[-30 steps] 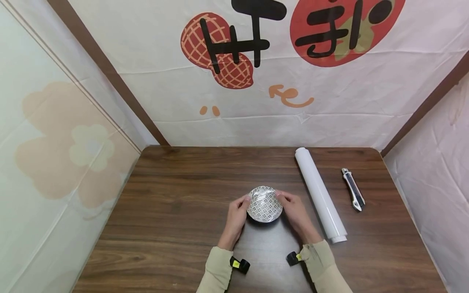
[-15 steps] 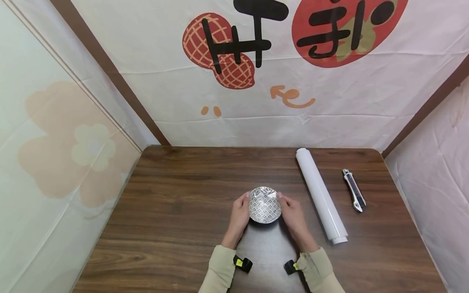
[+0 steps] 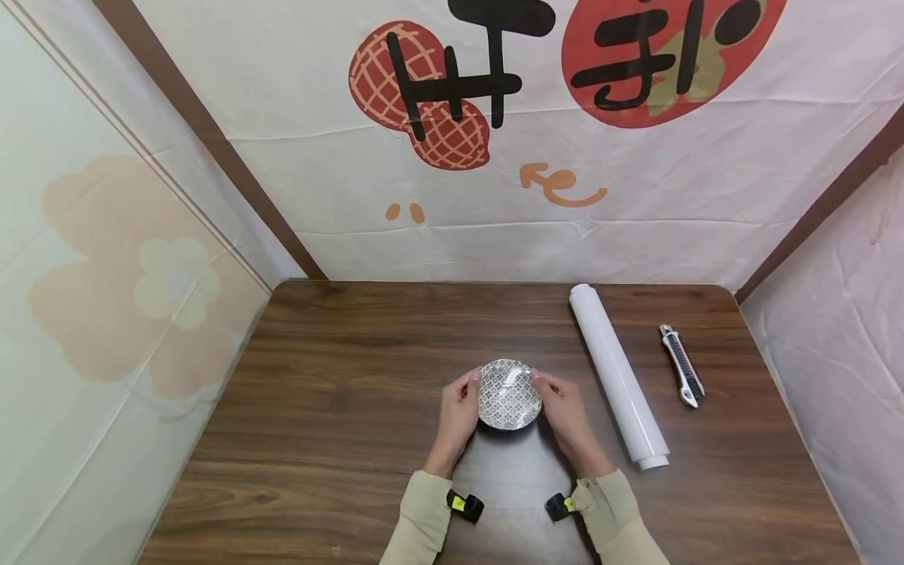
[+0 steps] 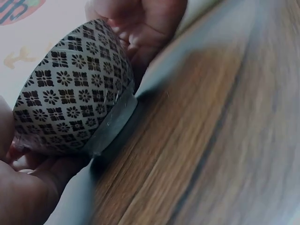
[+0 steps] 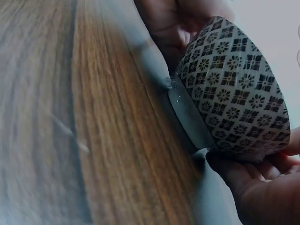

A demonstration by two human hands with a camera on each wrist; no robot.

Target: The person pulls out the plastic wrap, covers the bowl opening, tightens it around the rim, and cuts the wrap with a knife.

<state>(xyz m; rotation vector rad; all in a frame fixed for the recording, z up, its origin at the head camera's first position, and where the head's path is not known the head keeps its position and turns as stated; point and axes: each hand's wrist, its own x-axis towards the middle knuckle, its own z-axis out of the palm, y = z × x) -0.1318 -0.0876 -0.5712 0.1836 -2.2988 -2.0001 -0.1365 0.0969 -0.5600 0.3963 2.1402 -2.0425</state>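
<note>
A small bowl [image 3: 510, 395] with a dark flower-and-lattice pattern stands at the middle of the table, its mouth upward. Clear cling film [image 3: 514, 379] glints across the top, and in the wrist views it clings down the patterned outside of the bowl [image 4: 70, 89] to the plain foot [image 5: 187, 115]. My left hand [image 3: 457, 416] grips the bowl's left side, thumb at the rim. Opposite it, my right hand [image 3: 567, 416] holds the right side, thumb also on the rim. In both wrist views some fingers are curled low against the bowl near its foot, partly hidden.
To the right of my right hand a long white roll of cling film [image 3: 617, 377] lies slantwise on the wooden table [image 3: 339, 408]. Beyond it rests a utility knife [image 3: 682, 366]. Printed cloth [image 3: 452, 251] hangs behind the table, with cloth walls at both sides.
Both hands stay at the bowl's sides with small shifts of the thumbs. The film over the top looked crinkled half a second ago and now looks smoother.
</note>
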